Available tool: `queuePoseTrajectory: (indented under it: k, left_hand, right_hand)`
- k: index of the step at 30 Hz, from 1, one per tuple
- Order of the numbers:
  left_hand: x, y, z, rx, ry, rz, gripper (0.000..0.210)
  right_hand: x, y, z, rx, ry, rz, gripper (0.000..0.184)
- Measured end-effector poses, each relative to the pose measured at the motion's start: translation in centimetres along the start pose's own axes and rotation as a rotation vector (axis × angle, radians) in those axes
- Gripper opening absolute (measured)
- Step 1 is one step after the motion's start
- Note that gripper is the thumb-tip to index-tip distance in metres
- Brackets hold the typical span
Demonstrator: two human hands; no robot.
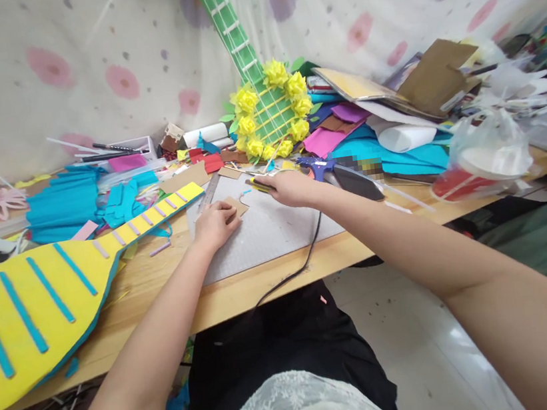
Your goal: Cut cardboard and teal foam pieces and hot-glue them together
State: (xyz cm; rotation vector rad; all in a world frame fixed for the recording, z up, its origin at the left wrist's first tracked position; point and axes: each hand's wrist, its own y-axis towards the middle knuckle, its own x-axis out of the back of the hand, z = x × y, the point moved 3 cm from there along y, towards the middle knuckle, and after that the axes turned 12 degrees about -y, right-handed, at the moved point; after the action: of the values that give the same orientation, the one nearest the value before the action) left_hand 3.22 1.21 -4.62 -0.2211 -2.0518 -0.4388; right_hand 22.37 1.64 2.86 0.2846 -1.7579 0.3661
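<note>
Knife in the Right Hand, Cardboard Under the Left

The right hand [289, 188] has its fingers closed around a yellow-and-black utility knife [257, 184], pointing left over the far part of a grey cutting mat [267, 236]. The left hand [216, 224] lies with fingers curled at a small piece of brown cardboard [236, 206] on the mat; whether they pinch it or only press it, I cannot tell. A ruler [209, 190] lies just beyond those fingers.

Beyond the right wrist sits a blue glue gun [319, 168]; a patch beside it is pixelated and unreadable. A black cord [306, 262] crosses the mat and the near edge of the wooden table [148, 292].

To the left stretches a yellow guitar-shaped cutout [58, 274] with blue and pale strips, near blue crepe paper [64, 204]. At the far side a green guitar model [250, 67] leans upright, ringed with yellow paper flowers [244, 101]. At far right, a brown card sheet [433, 80] bears a white label [454, 100] too small to read; nearer stands a red-and-white tub [459, 184] in a clear plastic bag.
</note>
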Motion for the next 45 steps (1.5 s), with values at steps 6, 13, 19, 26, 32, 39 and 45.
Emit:
queuePoseTrajectory:
  k: [6,13,19,26,32,39,45]
  left_hand:
    - [0.2,0.5,-0.3,0.036,0.058,0.041,0.028]
    - [0.4,2.2,-0.3,0.069,0.086,0.120,0.024]
    - [1.2,3.1,-1.6,0.304,0.042,0.104,0.024]
    - [2.4,4.6,-1.7,0.540,0.107,0.221,0.067]
    - [2.3,6.2,-0.9,0.574,0.066,0.313,0.071]
    - [2.7,6.1,-1.3,0.542,0.084,0.374,0.063]
    - [2.7,5.4,-0.8,0.445,-0.007,0.279,0.063]
  right_hand:
    - [-4.1,2.5,0.9,-0.133,-0.015,-0.055,0.050]
    - [-4.8,3.4,2.1,-0.096,-0.011,-0.203,0.044]
    - [-4.6,4.6,4.5,0.040,0.168,-0.236,0.041]
    - [-4.9,5.8,5.5,0.058,0.333,-0.153,0.056]
    - [-5.1,6.7,5.2,0.048,0.429,-0.093,0.065]
    - [-4.1,6.9,5.1,-0.009,0.514,-0.024,0.070]
    - [-4.5,6.8,4.4,-0.058,0.646,-0.089,0.050]
